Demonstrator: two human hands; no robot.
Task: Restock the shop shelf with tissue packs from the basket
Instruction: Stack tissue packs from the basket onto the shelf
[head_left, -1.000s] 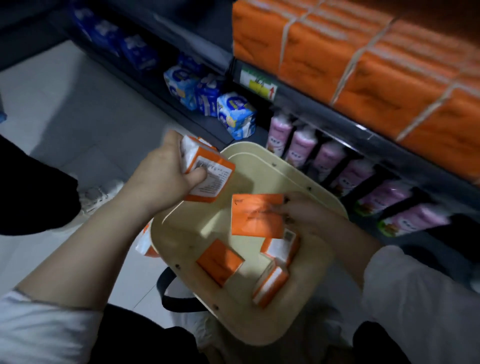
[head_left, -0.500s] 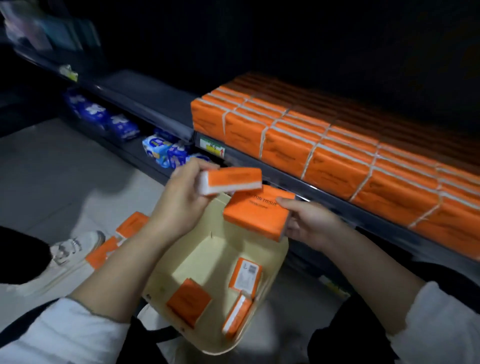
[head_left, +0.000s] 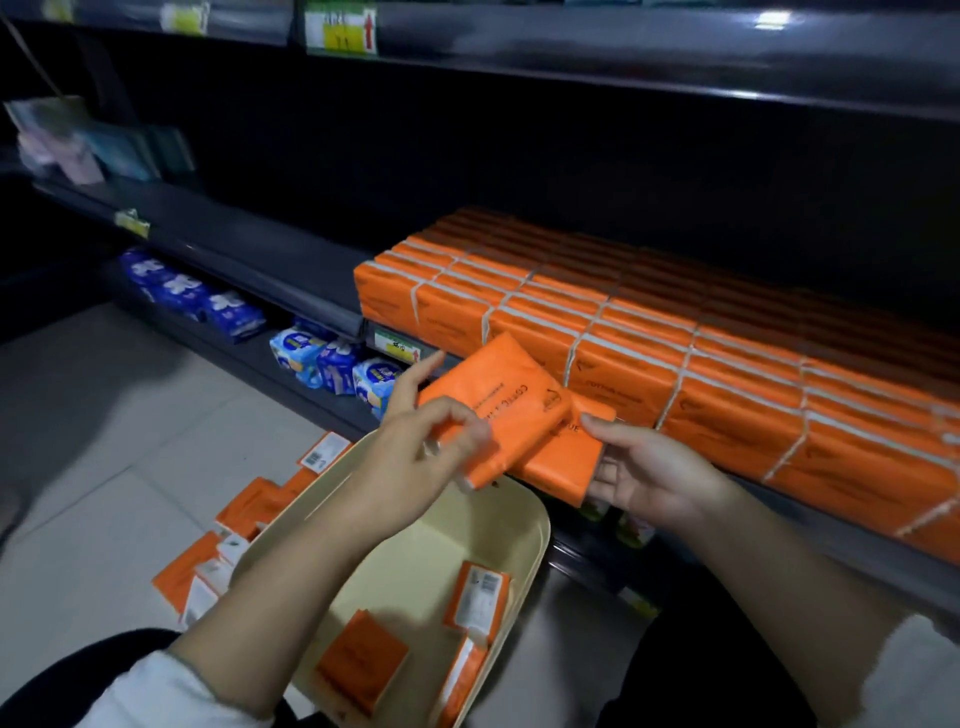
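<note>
My left hand (head_left: 415, 441) grips an orange tissue pack (head_left: 498, 395) and lays it on top of a second orange tissue pack (head_left: 563, 462), which my right hand (head_left: 649, 478) holds from below. Both packs hover above the far rim of the cream basket (head_left: 530, 525), just in front of the shelf (head_left: 291, 280). The basket holds three more orange packs (head_left: 361, 660). Rows of orange packs (head_left: 675, 374) fill the shelf's right part; its left part is bare and dark.
Several orange packs (head_left: 228, 540) lie on the tiled floor left of the basket. Blue tissue packs (head_left: 332, 358) sit on the lower shelf. Another shelf (head_left: 571, 57) with price tags runs above. A dark shape sits at the far left edge.
Both hands lifted their packs higher and toward the shelf, and the left hand's pack came down onto the right hand's pack. The view tilted up to show more shelf.
</note>
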